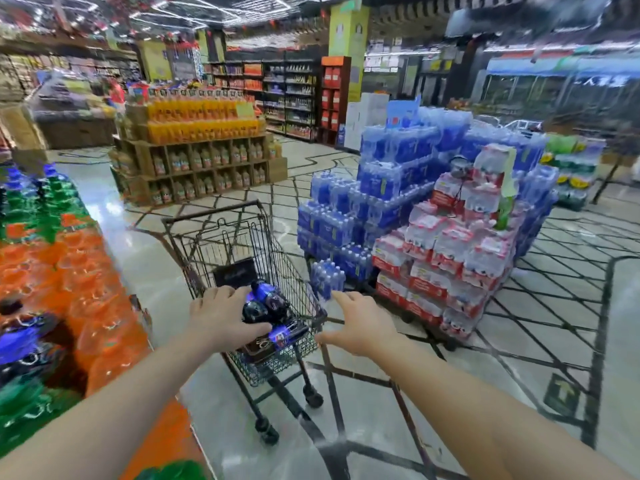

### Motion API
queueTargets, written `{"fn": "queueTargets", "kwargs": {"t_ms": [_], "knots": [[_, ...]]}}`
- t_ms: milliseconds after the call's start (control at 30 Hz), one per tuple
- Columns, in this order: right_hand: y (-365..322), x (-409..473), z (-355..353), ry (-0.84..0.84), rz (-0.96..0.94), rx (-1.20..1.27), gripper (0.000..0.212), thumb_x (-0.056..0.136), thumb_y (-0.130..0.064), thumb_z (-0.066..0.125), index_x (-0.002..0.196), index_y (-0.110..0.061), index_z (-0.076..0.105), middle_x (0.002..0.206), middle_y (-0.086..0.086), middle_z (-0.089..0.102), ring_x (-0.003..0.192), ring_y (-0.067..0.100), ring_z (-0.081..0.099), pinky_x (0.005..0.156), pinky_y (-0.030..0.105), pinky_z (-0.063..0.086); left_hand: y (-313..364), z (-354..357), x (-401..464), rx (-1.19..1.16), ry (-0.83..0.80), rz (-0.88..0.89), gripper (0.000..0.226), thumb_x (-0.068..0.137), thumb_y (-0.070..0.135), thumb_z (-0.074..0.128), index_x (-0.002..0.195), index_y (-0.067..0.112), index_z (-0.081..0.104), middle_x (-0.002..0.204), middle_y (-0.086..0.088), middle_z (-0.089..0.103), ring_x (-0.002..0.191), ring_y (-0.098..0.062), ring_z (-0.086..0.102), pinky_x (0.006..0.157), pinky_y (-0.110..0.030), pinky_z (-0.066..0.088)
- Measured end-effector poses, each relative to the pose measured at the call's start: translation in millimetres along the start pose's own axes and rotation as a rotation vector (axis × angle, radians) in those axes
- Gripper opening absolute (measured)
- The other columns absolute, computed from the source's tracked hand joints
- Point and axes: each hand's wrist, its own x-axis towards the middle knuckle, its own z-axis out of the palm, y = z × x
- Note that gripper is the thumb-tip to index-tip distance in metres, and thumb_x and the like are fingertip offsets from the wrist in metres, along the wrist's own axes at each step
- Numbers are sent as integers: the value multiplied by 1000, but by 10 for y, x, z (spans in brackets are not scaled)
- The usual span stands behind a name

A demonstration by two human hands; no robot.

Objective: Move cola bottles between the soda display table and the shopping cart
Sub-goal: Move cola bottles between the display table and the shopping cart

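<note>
Left hand is down over the near end of the shopping cart at centre frame, fingers spread and laid across the cola bottles there; whether it has one gripped, I can't tell. Right hand hovers just right of the cart's rim, wide and flat, holding nothing.

Biggest thing first: the soda display table fills the left edge of the frame, packed with orange, green and dark bottles, blue caps at lower left. Right of centre stands a stack of shrink-wrapped water packs, blue and red. Then the wire cart between them, and in its basket a small cluster of dark bottles with blue labels, lying on their sides.

To do this well, I'd say: close round one bottle's body rather than its cap, lift straight up clear of the wire rim, and let the free right hand steady the cart so it doesn't roll.
</note>
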Motion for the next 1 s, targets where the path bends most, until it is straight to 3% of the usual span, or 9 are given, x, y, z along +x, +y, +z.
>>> {"fn": "queueTargets", "kwargs": {"t_ms": [433,833,1000], "knots": [[538,1997,303,-131,-141,76,105,75,-75,71,160,-32,26,153,4,46,134,27,50,104,45,50,256,382,1517,-26,-97,-168,96,86,83,54,164,35,24,162,-3,39,152,-29,30,121,-49,28],[965,3725,374,-294,-304,41,111,71,-83,65,161,-34,21,155,4,42,137,29,47,107,49,48,608,593,2668,-109,-146,-410,98,87,80,55,166,30,24,163,-5,37,153,-29,29,123,-52,27],[912,4309,501,-351,-333,64,106,78,-74,69,162,-31,22,161,4,36,143,28,41,112,47,44,413,683,3165,-131,-165,-466,97,86,80,56,165,31,26,163,-7,37,154,-29,27,124,-52,25]]}}
